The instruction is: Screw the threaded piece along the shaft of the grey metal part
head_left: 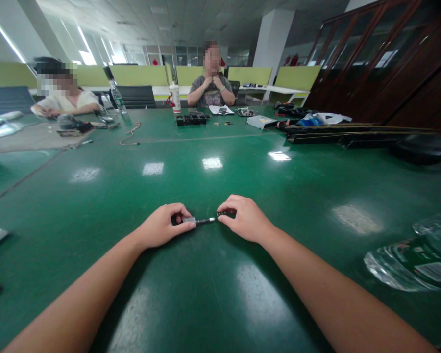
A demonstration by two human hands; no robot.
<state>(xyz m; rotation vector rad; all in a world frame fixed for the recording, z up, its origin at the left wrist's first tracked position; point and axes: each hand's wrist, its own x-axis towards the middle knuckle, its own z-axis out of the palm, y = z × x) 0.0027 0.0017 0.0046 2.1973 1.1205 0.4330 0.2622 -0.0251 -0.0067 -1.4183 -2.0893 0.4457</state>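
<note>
My left hand is closed around the grey handle of a screwdriver-like tool, whose thin shaft points right and ends in a silver tip. Just right of that tip, my right hand pinches a small dark ridged piece between thumb and fingers. A narrow gap appears between the tip and the piece. Both hands are low over the green tabletop. The fine details of the dark piece are too small to tell.
Clear plastic bottles lie at the right. Across the table are a black part, a white bottle, a metal box and long dark strips. Two people sit at the far side.
</note>
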